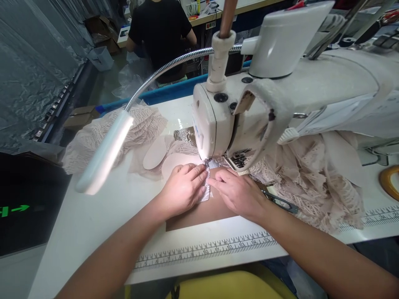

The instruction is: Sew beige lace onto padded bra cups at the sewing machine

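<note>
A narrow white patterned fabric piece (205, 194) lies under the needle end of a white sewing machine (215, 120). My left hand (183, 189) rests on its left side, fingers stretched flat, with the tips close to the presser foot (207, 162). On the other side is my right hand (238, 191), its index fingertip at the fabric's right edge and the other fingers curled under. Whether those curled fingers pinch anything is hidden. Beneath both hands is a brown sheet (187, 220) on the white table (102, 224).
Beige lace heaps lie at left (143, 124) and right (311, 178). A lamp (106, 153) hangs over the left side. Pale cut pieces (155, 153), a dark metal tool (282, 202) and a tape roll (389, 182) lie around. A ruler (205, 251) runs along the front. A person (158, 33) sits beyond.
</note>
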`<state>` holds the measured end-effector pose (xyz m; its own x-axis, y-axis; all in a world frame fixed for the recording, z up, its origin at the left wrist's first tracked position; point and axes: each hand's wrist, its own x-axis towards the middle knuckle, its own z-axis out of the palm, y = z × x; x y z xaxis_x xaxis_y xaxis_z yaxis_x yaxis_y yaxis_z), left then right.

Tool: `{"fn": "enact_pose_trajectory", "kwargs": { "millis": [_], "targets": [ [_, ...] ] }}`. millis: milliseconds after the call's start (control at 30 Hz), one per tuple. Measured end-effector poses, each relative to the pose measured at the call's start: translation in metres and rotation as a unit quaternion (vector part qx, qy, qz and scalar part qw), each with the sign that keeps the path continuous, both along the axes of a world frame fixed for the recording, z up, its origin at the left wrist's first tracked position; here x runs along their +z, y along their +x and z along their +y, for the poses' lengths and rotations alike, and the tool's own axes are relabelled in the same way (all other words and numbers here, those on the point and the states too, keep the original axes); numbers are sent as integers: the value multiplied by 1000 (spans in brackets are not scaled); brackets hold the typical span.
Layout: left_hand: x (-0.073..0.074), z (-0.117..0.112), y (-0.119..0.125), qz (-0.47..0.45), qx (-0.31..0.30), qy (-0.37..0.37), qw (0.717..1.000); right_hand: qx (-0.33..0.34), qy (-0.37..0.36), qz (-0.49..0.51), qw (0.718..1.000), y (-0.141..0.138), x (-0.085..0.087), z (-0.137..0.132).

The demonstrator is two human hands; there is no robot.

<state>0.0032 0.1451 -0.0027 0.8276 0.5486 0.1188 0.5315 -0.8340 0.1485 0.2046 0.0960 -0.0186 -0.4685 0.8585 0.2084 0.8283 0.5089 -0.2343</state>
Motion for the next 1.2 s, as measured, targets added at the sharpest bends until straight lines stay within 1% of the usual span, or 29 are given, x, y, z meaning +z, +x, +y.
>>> {"fn": "enact_pose_trajectory", "kwargs": {
  "millis": [133,267,367,500,667,767,967,1200],
  "targets": [
    [1,1,1,11,11,-2,1000,-23,17,-4,1000,-3,4,1],
    [-2,3,-4,-7,-3,-14,1000,-25,16,-15,999,-1,5,0],
    [-3,4,-10,-37,-26,-33,998,14,15,-1,1000,4,2,-1],
    [-1,4,-17,-73,-56,-59,994,86,39,38,995,9,-4,-4],
    [0,4,-19,-95,-99,-79,987,131,36,40,990,7,-1,-7],
    [-1,4,-19,-96,-109,-75,987,136,23,36,990,6,3,-8],
    [-3,4,-18,-69,-120,-52,989,134,13,25,991,5,7,-9],
    [-3,1,-16,-43,-129,-13,991,141,33,46,988,6,5,-10]
  ]
}}
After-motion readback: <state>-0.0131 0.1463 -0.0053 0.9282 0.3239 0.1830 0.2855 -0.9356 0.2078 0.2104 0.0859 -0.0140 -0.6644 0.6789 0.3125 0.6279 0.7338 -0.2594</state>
